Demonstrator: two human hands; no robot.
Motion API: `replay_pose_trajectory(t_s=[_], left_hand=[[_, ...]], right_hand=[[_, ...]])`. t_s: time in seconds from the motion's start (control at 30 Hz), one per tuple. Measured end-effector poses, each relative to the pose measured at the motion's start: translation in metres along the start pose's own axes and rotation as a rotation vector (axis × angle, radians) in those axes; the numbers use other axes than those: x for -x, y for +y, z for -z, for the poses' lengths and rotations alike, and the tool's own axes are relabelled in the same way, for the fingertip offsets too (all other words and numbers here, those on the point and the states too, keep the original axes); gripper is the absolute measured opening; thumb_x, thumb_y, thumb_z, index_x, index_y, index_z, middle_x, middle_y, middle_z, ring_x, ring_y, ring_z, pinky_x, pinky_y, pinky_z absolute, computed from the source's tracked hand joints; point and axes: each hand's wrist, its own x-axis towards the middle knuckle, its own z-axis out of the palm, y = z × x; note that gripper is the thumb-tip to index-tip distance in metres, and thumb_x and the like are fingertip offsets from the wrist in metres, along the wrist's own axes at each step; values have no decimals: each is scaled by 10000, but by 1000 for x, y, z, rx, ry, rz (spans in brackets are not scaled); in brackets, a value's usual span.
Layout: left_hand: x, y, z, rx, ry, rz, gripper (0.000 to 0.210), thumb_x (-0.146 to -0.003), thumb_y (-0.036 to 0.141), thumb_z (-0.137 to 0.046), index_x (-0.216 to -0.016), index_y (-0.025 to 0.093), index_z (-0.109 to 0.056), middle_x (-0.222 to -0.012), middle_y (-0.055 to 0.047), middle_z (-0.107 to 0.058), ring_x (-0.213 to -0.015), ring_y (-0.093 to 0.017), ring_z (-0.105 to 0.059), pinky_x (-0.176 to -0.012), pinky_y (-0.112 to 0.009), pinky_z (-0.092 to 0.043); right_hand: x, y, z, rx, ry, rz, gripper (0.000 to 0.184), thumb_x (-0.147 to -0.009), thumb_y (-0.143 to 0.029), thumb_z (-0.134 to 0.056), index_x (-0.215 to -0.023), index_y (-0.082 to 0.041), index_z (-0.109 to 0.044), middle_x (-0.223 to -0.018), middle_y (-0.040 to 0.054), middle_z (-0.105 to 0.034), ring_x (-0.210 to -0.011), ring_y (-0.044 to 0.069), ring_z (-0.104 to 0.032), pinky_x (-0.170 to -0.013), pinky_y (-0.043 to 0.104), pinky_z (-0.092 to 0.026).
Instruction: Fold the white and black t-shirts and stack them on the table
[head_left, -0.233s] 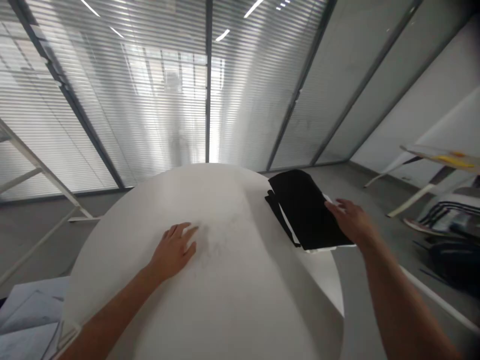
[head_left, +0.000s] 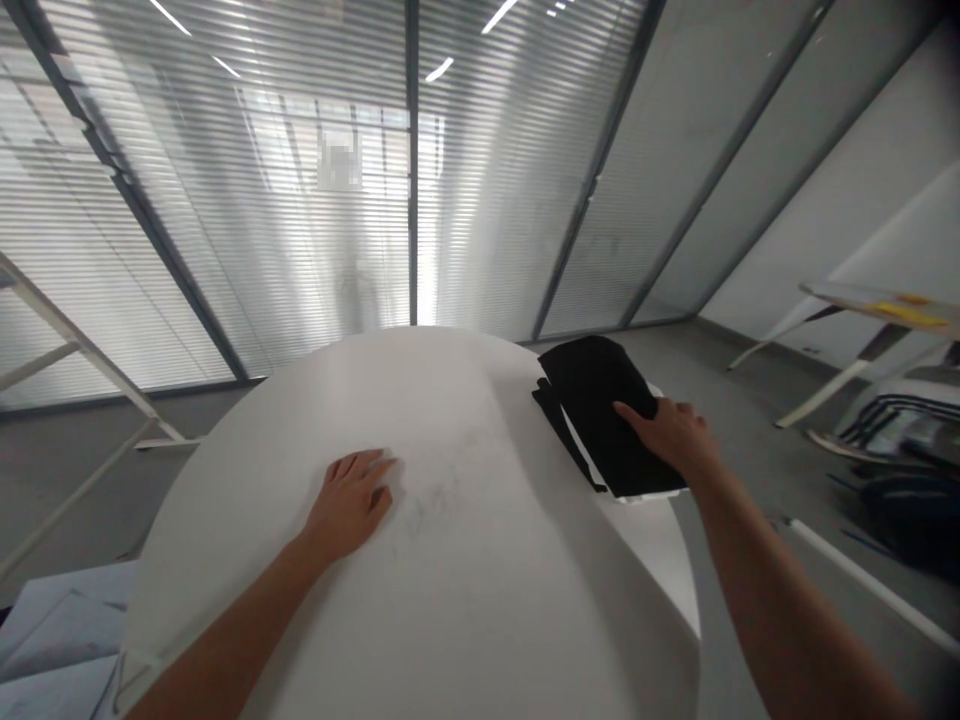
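My left hand [head_left: 351,505] rests palm down on the white round table [head_left: 427,390], its fingers stretched out and nothing in it. A stack with flat black sheets [head_left: 600,420] on top and white edges showing beneath lies at the table's right edge. My right hand [head_left: 675,435] grips the stack's right side, thumb across the black top and fingers over the edge. A second black piece [head_left: 564,435] pokes out from under the stack on its left. The fingers' undersides at the stack are hidden, and I cannot tell whether the black material is cloth or card.
Grey smudges mark the table's middle. Papers [head_left: 64,630] lie low at the left, near a white metal frame [head_left: 82,345]. Glass panels with blinds [head_left: 322,240] stand behind. At right are another table [head_left: 885,300], a dark bag [head_left: 911,520] and a white bar [head_left: 870,580].
My right hand has moved left onto the black stack, its thumb now further across the top. The left hand stays on the table, nearly still.
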Motion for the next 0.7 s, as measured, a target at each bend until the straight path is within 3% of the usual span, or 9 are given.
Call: replay_pose_trajectory(t_s=[0.1,0.2,0.37,0.43,0.5,0.57,0.63,0.7], left_hand=[[-2,2,1,1,7,23,415,-872,293,-471,-1266,275,-599,-1316,-76,-585,-1199,-278,-498,-1003,-485,-371],[-5,3,1,27,10,38,420,-852,290,-488,-1254,281,-609,-1306,-72,-591,-1188,-280,-504,-998,-492,-365],[-5,1,2,72,11,66,407,-846,299,-492,-1226,273,-634,-1291,-85,-602,-1197,-293,-496,-1002,-516,-348],[-7,1,2,149,8,107,339,-855,314,-478,-1119,269,-688,-1228,-77,-639,-1170,-290,-515,-1007,-523,-343],[-14,4,4,312,2,182,301,-873,341,-449,-956,248,-723,-1096,-70,-688,-1093,-270,-559,-1007,-513,-356],[-23,12,9,583,3,294,341,-885,384,-421,-858,215,-716,-964,-79,-707,-989,-245,-605,-984,-481,-399],[-32,26,21,956,-3,422,391,-882,450,-415,-926,189,-703,-951,-102,-706,-923,-235,-636,-924,-452,-460],[-40,45,39,1389,-77,492,489,-879,526,-410,-1186,212,-625,-1113,-118,-685,-952,-250,-653,-850,-453,-509]], right_hand=[[8,-3,3,81,61,-43,722,-811,-709,-457,-1252,-143,-548,-1254,257,-519,-1181,429,-472,-885,577,-396],[10,-7,12,42,65,23,669,-843,-660,-446,-1226,-124,-563,-1176,241,-571,-1091,388,-541,-853,517,-426],[20,-28,38,-184,72,54,526,-805,-596,-553,-1063,-146,-639,-915,149,-661,-838,295,-619,-730,409,-455],[36,-47,53,-367,88,96,501,-754,-594,-623,-1022,-171,-652,-851,96,-665,-789,264,-616,-712,383,-457],[58,-72,67,-633,53,166,498,-704,-605,-674,-971,-185,-660,-792,52,-657,-746,237,-608,-688,359,-464],[82,-100,77,-989,-59,189,478,-696,-593,-695,-962,-197,-655,-791,30,-661,-740,223,-611,-675,343,-478],[106,-130,81,-1339,-227,194,475,-717,-573,-691,-1023,-213,-643,-873,35,-685,-805,230,-632,-734,356,-500],[126,-159,77,-1534,-331,175,472,-736,-577,-675,-1048,-225,-642,-909,35,-691,-871,242,-637,-802,376,-504]])
